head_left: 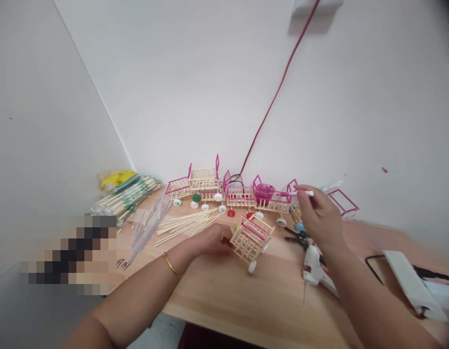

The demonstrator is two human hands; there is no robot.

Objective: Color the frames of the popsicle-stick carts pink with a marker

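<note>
- Pale walls point(166, 87) behind, joined at a seam on the left; down the back one, a red-and-black cable point(277, 94) from a white box point(316, 6) at the top.
- Below, a wooden table point(224, 300), its far edge close to the wall.
- Near the far left corner, a yellow packet point(118, 180) beside bundled skewers point(139, 194) with green markings.
- Just right of these, clear plastic sleeves point(148, 225), then loose pale sticks point(188, 224) fanned across the tabletop.
- Left of the table's middle, the left hand point(213, 238), a gold bangle point(171, 264) at the wrist; thumb and fingers clamped on the left end of a small stick cart point(252, 236), fingertips partly hidden.
- Along the far edge, a row of stick carts point(240, 197) with pink handles and bottle-cap wheels.
- Held mid-table, in front of that row, the small stick cart: tilted, two rails pink, white wheels below.
- Among the row's right-hand carts, a cup of pink paint point(266, 190); hard to say whether inside or behind one.
- Beside the cup, a brush point(287, 194), pinched between right-hand fingers, tip toward the paint; contact unclear.
- Under the right hand point(319, 213), a black tool point(297, 237) and a white glue gun point(315, 267).
- Toward the far right corner, a pink frame point(346, 210); near the right edge, a white power strip point(409, 278).
</note>
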